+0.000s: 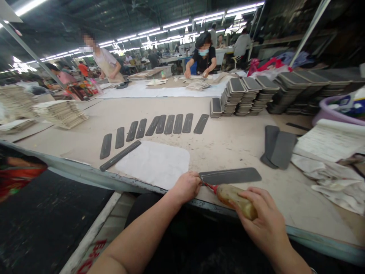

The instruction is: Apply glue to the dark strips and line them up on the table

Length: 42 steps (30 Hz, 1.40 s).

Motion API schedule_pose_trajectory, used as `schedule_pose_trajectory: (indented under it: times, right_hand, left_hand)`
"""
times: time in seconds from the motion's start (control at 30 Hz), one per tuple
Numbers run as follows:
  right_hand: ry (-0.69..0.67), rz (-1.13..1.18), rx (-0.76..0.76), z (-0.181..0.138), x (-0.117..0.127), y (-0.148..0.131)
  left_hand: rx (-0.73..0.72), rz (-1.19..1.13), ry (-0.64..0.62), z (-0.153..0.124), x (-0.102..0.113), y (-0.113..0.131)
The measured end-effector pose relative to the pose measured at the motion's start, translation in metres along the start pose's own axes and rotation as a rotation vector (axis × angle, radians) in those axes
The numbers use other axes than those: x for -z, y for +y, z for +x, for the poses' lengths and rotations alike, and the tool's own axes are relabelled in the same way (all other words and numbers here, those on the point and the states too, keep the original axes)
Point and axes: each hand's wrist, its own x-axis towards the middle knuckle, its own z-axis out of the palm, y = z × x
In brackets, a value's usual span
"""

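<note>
two hands at the table edge, bottle on a grey strip

right hand [264,220], lower right of the frame, has its fingers clamped round a yellowish squeeze bottle [236,198], whose red nozzle [210,187] touches the left end of a dark grey strip [230,176]. left hand [186,186], lower centre, fingers bunched together, holds that same end down on the table [228,148]. just left lies a white pad [154,163]; beyond it a row of grey strips [159,127]; stacked pieces [245,95] upper right.

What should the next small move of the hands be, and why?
Probably draw the red nozzle along the grey strip, away from the left hand: the nozzle sits at the strip's end that the left hand holds, and the right hand grips the bottle.
</note>
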Motion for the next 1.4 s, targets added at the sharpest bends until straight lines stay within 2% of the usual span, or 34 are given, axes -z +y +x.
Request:
schedule_pose_trajectory:
  times: [0.23,0.57,0.67,0.77,0.9,1.0,1.07,1.27,1.4]
  right_hand:
    - [0.085,-0.075,-0.156,-0.007,0.022,0.02]
    - [0.293,-0.342,-0.322,-0.017,0.047,0.067]
    - [0.341,-0.357,-0.296,-0.017,0.047,0.071]
    - [0.339,-0.223,-0.199,-0.014,0.035,0.059]
    - [0.198,-0.023,-0.078,-0.009,0.01,0.029]
    - [0.084,-0.017,-0.059,-0.008,0.001,0.018]
    - [0.088,-0.066,-0.105,-0.009,0.005,0.024]
    - [0.278,-0.236,-0.223,-0.016,0.032,0.065]
    - [0.363,-0.308,-0.261,-0.011,0.04,0.077]
  left_hand:
    - [0.024,0.043,0.012,0.003,0.001,0.003]
    - [0.029,0.055,0.04,0.004,-0.005,0.001]
    - [0.028,0.06,0.042,0.004,-0.005,0.002]
    - [0.026,0.072,0.029,0.005,-0.003,0.003]
    - [0.037,0.09,0.006,0.005,0.001,0.006]
    - [0.049,0.099,-0.012,0.006,0.003,0.009]
    - [0.05,0.101,-0.017,0.006,0.004,0.009]
    - [0.046,0.104,0.006,0.006,0.0,0.007]
    - [0.037,0.098,0.006,0.006,-0.003,0.005]
